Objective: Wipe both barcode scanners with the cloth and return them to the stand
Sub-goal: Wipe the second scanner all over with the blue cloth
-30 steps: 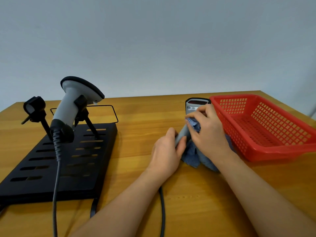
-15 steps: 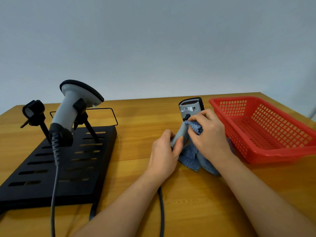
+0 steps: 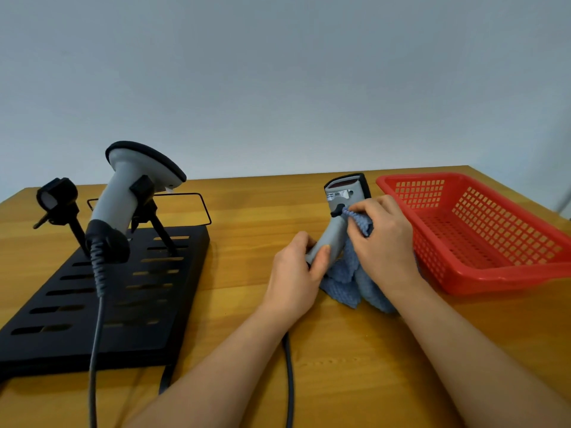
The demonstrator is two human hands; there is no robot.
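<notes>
Near the tabletop's (image 3: 247,304) right side, the left hand (image 3: 296,270) gripped the handle of a grey scanner (image 3: 340,211) while the right hand (image 3: 383,242) pinched the blue cloth (image 3: 346,282) against it. Another scanner (image 3: 129,196) sat in the black stand (image 3: 129,304) by the left edge.

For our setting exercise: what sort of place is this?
Probably a plain workbench or test desk: a wooden table against a bare wall, with a scanner stand and a red basket.

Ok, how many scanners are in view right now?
2. One scanner sits in the right clip of the stand. The other scanner is in the left hand, with the right hand pressing the cloth on it. Nothing else looks hidden.
</notes>
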